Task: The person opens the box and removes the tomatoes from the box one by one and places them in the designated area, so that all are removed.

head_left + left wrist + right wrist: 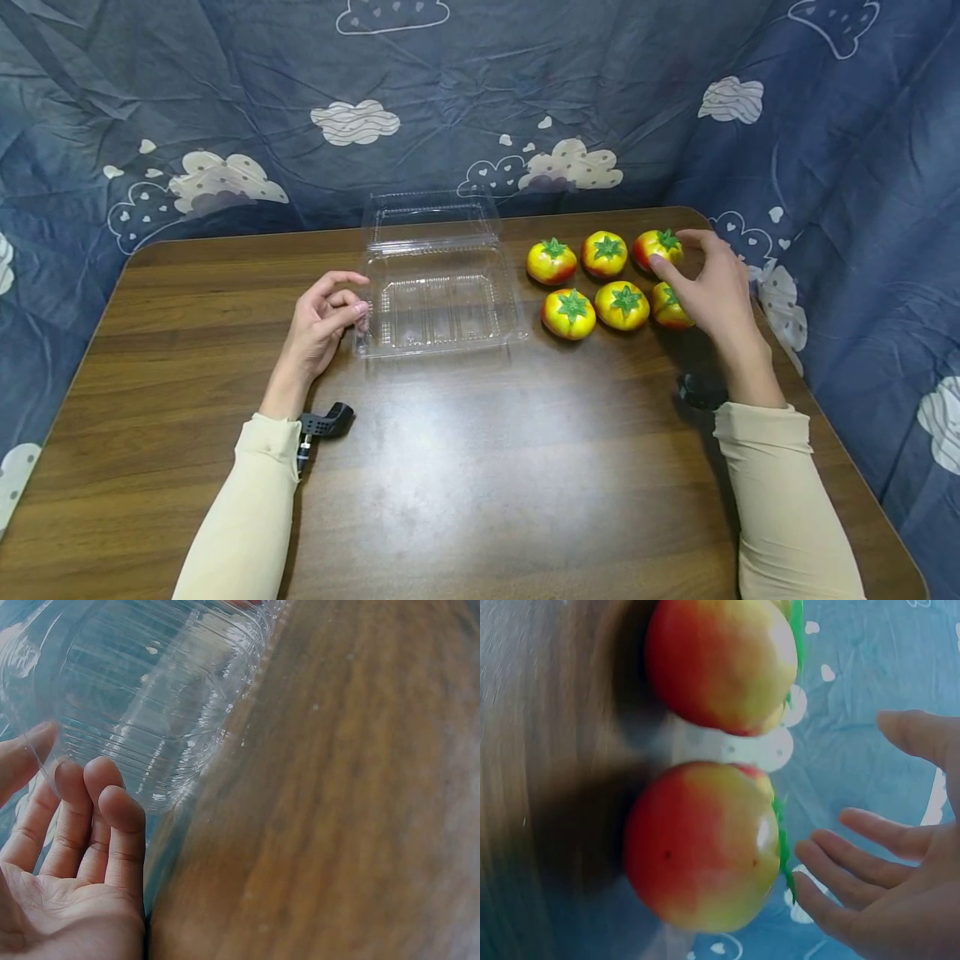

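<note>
Hands flank an open clamshell box (438,304) on a wooden table (480,467).
Left hand (318,321), relaxed, fingertips touching the box's left edge; right hand (708,287), spread, over six tomatoes (573,312) near the far-right edge.

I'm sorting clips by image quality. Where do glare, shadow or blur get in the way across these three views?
Head view: sharp overall, a pale sheen on the table, highlights on the clear plastic container. Left wrist view: the container is streaked with reflections, the wood grain soft, the left hand fairly clear. Right wrist view: the nearer tomato casts a dark shadow leftward; the right hand and table are blurred.
</note>
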`<move>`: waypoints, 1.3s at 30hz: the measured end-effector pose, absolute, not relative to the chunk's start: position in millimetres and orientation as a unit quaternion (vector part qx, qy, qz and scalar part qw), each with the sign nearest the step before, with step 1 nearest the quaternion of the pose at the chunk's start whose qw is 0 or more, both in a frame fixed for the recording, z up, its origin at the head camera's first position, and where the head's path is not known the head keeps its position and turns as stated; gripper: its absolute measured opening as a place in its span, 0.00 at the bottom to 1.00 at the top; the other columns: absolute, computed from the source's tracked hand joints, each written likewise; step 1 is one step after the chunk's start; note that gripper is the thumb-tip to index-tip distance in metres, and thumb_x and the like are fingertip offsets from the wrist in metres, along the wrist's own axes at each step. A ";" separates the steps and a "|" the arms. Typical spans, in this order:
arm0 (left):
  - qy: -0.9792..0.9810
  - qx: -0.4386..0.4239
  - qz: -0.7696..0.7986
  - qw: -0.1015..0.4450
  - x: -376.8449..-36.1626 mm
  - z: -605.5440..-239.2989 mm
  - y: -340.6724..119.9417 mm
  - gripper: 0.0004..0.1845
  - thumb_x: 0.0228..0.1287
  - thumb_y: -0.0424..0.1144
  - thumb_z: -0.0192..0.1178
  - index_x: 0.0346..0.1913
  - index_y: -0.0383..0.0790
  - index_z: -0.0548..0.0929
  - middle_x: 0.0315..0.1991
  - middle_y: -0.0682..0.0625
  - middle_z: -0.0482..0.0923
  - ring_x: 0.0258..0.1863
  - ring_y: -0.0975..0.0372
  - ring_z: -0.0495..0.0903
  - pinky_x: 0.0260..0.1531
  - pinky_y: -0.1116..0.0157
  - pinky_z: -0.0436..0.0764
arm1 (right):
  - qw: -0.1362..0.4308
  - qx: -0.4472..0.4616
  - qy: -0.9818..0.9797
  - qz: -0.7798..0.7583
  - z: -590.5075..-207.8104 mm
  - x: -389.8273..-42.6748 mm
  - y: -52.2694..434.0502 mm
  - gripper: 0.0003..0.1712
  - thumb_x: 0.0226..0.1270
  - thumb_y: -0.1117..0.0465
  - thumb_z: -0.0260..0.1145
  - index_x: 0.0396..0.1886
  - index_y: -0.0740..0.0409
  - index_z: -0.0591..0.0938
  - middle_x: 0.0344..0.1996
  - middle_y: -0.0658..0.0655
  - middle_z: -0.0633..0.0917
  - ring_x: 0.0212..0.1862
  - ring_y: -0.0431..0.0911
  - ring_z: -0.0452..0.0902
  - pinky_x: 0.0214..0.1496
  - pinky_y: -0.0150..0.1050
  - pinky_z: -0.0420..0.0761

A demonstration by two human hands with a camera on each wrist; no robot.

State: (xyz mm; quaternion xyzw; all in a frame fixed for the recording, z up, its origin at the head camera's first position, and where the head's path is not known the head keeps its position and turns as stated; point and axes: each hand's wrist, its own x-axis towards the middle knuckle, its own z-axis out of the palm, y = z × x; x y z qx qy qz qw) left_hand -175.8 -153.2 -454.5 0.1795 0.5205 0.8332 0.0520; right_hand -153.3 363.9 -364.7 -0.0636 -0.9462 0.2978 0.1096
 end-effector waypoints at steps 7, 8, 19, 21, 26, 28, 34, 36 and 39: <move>0.521 0.180 0.833 0.053 -176.7 -455.0 -152.5 0.20 0.62 0.16 0.55 0.57 0.21 0.69 0.25 0.41 0.79 0.21 0.57 0.80 0.22 0.67 0.83 | 0.110 -0.058 -0.946 0.300 -361.6 -155.4 348.2 0.41 0.67 0.38 0.62 0.70 0.59 0.68 0.66 0.67 0.73 0.66 0.65 0.64 0.70 0.64 0.57; 0.522 0.180 0.832 0.053 -176.7 -454.9 -152.6 0.20 0.62 0.16 0.55 0.57 0.21 0.69 0.25 0.41 0.79 0.21 0.57 0.80 0.23 0.67 0.83 | 0.105 -0.058 -0.946 0.302 -360.8 -155.6 345.6 0.41 0.67 0.37 0.62 0.70 0.58 0.67 0.66 0.67 0.72 0.67 0.65 0.63 0.70 0.65 0.56; 0.536 0.161 0.827 0.044 -173.4 -452.7 -155.2 0.20 0.62 0.16 0.55 0.58 0.21 0.69 0.25 0.43 0.80 0.20 0.57 0.79 0.22 0.66 0.82 | 0.093 -0.017 -0.953 0.288 -363.8 -165.0 315.2 0.41 0.68 0.39 0.62 0.71 0.58 0.66 0.67 0.66 0.70 0.68 0.63 0.63 0.72 0.63 0.58; 0.537 0.161 0.827 0.043 -172.6 -452.2 -155.9 0.20 0.62 0.16 0.55 0.58 0.21 0.69 0.25 0.44 0.80 0.20 0.57 0.79 0.22 0.66 0.82 | 0.096 -0.006 -0.954 0.283 -364.4 -166.4 308.6 0.41 0.68 0.40 0.63 0.71 0.59 0.66 0.67 0.66 0.70 0.67 0.63 0.64 0.72 0.62 0.58; 0.531 0.171 0.829 0.043 -172.3 -452.6 -157.9 0.20 0.62 0.16 0.55 0.58 0.21 0.69 0.25 0.43 0.80 0.21 0.57 0.80 0.23 0.67 0.83 | 0.102 0.024 -0.958 0.267 -366.4 -167.4 290.1 0.41 0.68 0.41 0.63 0.71 0.61 0.66 0.66 0.66 0.71 0.68 0.61 0.64 0.72 0.60 0.61; 0.529 0.174 0.830 0.044 -172.4 -453.2 -158.7 0.20 0.62 0.16 0.55 0.58 0.22 0.69 0.26 0.43 0.80 0.21 0.57 0.80 0.23 0.67 0.83 | 0.094 0.034 -0.960 0.260 -368.3 -166.3 283.4 0.43 0.68 0.39 0.62 0.72 0.60 0.65 0.68 0.65 0.69 0.69 0.60 0.62 0.73 0.59 0.61; 0.531 0.171 0.829 0.045 -172.4 -454.4 -157.1 0.20 0.63 0.16 0.55 0.58 0.22 0.69 0.25 0.42 0.79 0.21 0.57 0.79 0.23 0.67 0.83 | 0.084 0.052 -0.969 0.228 -375.8 -161.1 273.4 0.46 0.69 0.34 0.57 0.76 0.55 0.60 0.75 0.62 0.59 0.75 0.59 0.54 0.76 0.60 0.56; 0.533 0.168 0.828 0.045 -172.3 -454.6 -155.1 0.20 0.63 0.17 0.56 0.58 0.22 0.69 0.25 0.42 0.79 0.21 0.57 0.79 0.23 0.66 0.83 | 0.088 0.061 -0.970 0.217 -378.1 -158.6 273.3 0.45 0.70 0.33 0.54 0.77 0.55 0.59 0.77 0.62 0.56 0.77 0.59 0.50 0.77 0.60 0.52; 0.535 0.168 0.827 0.047 -172.2 -454.9 -151.7 0.20 0.63 0.17 0.56 0.58 0.23 0.70 0.25 0.43 0.79 0.21 0.57 0.79 0.23 0.66 0.83 | 0.091 0.074 -0.974 0.196 -380.9 -154.9 274.8 0.45 0.72 0.33 0.51 0.78 0.55 0.57 0.78 0.62 0.52 0.79 0.58 0.43 0.79 0.59 0.45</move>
